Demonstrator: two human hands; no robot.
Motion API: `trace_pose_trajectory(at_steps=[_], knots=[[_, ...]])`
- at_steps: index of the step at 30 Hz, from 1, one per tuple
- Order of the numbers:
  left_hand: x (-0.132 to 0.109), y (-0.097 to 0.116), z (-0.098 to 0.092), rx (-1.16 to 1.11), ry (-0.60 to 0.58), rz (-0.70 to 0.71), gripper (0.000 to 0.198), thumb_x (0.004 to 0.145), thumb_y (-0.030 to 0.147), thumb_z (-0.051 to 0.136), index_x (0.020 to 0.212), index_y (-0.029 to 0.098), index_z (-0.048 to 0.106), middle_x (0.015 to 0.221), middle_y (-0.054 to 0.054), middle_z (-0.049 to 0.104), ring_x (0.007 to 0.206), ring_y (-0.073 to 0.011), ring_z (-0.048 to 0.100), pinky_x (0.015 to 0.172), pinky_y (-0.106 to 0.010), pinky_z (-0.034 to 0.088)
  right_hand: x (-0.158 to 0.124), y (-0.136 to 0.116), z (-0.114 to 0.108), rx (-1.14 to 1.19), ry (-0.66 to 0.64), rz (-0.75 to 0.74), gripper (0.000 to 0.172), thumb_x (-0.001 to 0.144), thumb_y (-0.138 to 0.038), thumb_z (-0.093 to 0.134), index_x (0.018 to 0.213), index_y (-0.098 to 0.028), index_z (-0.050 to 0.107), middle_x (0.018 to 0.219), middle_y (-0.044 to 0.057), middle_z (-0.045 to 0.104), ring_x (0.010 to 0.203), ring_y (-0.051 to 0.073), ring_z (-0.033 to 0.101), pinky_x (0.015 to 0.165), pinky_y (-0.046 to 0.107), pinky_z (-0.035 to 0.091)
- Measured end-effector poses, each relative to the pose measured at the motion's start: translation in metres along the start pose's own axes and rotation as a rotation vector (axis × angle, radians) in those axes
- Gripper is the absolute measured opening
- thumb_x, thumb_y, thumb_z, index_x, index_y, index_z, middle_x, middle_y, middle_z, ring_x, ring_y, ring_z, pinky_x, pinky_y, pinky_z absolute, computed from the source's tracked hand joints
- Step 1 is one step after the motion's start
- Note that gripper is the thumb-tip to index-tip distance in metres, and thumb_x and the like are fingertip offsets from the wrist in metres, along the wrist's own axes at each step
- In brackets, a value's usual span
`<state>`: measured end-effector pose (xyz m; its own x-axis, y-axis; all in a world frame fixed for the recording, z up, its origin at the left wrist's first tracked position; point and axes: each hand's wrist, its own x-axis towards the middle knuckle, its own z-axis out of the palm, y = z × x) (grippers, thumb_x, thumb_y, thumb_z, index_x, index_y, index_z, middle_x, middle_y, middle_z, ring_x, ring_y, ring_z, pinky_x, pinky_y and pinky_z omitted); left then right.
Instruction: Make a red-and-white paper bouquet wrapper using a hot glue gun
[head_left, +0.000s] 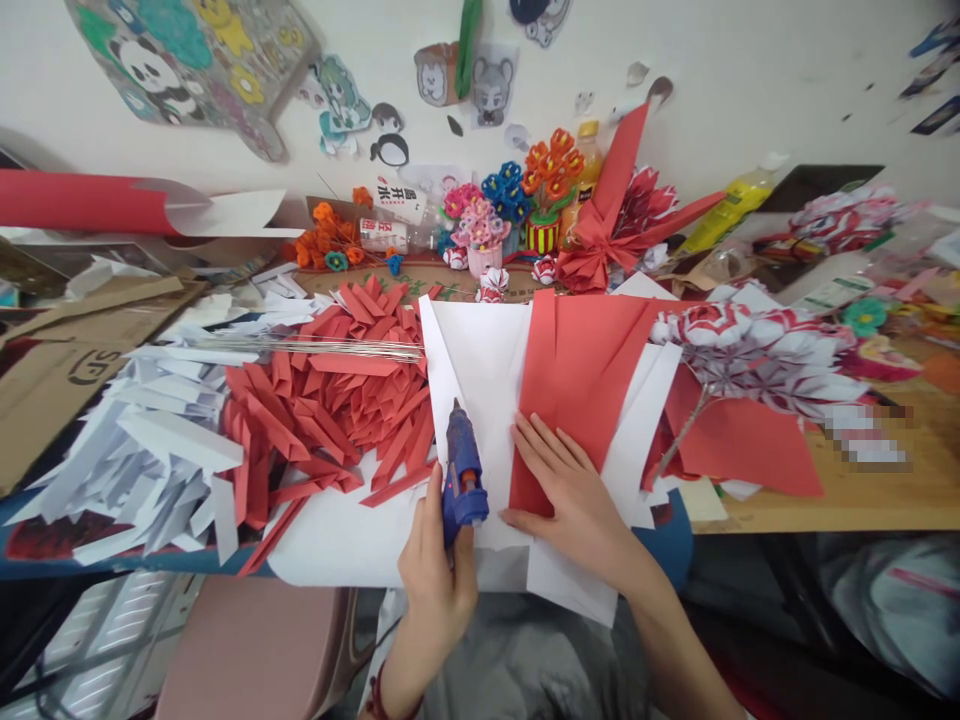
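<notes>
My left hand [439,575] is closed around a blue glue gun [463,470], its dark nozzle pointing away from me over white paper [480,350]. My right hand [566,480] lies flat with fingers stretched out on a folded red paper sheet [592,350]. The red sheet rests on the white paper, and more white paper sticks out on its right side and below my wrist. Left of the glue gun is a heap of folded red paper strips [330,390].
White folded strips [157,400] pile up at the left, with thin wires [337,347] across the heaps. Behind stand beaded flowers [551,170] and a red paper bow [600,245]. Red-and-white paper flowers [750,345] lie right, near a yellow bottle [731,205]. Cardboard [67,380] sits far left.
</notes>
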<state>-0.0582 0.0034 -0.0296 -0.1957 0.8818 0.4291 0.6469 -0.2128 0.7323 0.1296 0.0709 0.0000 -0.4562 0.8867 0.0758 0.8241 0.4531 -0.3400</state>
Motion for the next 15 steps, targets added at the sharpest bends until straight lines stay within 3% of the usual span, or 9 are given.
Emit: trace_pose_trajectory(at_steps=[6, 11, 15], knots=[[0.0001, -0.0003, -0.0001, -0.003, -0.005, 0.034, 0.062, 0.099, 0.019, 0.051, 0.158, 0.021, 0.033, 0.140, -0.018, 0.062, 0.107, -0.0241, 0.071, 0.091, -0.034, 0.056, -0.0008, 0.0025, 0.0005, 0.007, -0.001, -0.016, 0.103, 0.086, -0.064, 0.065, 0.163, -0.019, 0.015, 0.168, 0.012, 0.021, 0.156, 0.029, 0.020, 0.123, 0.054, 0.028], [0.0007, -0.0033, 0.0004, 0.015, 0.014, 0.077, 0.064, 0.099, 0.016, 0.051, 0.159, 0.021, 0.031, 0.141, -0.019, 0.061, 0.115, -0.0252, 0.069, 0.090, -0.034, 0.057, 0.0022, 0.0028, -0.0002, 0.061, 0.015, 0.039, 0.059, 0.104, -0.043, 0.043, 0.158, -0.022, 0.033, 0.164, 0.007, 0.034, 0.154, 0.021, 0.027, 0.120, 0.049, 0.036], [0.0028, -0.0050, -0.0014, 0.021, 0.008, 0.155, 0.066, 0.098, 0.014, 0.051, 0.160, 0.020, 0.029, 0.144, -0.019, 0.058, 0.125, -0.0266, 0.064, 0.093, -0.033, 0.057, 0.0032, -0.0012, 0.0008, -0.002, 0.038, 0.062, 0.056, 0.104, -0.039, 0.045, 0.156, -0.018, 0.038, 0.163, 0.006, 0.035, 0.153, 0.022, 0.029, 0.120, 0.047, 0.037]])
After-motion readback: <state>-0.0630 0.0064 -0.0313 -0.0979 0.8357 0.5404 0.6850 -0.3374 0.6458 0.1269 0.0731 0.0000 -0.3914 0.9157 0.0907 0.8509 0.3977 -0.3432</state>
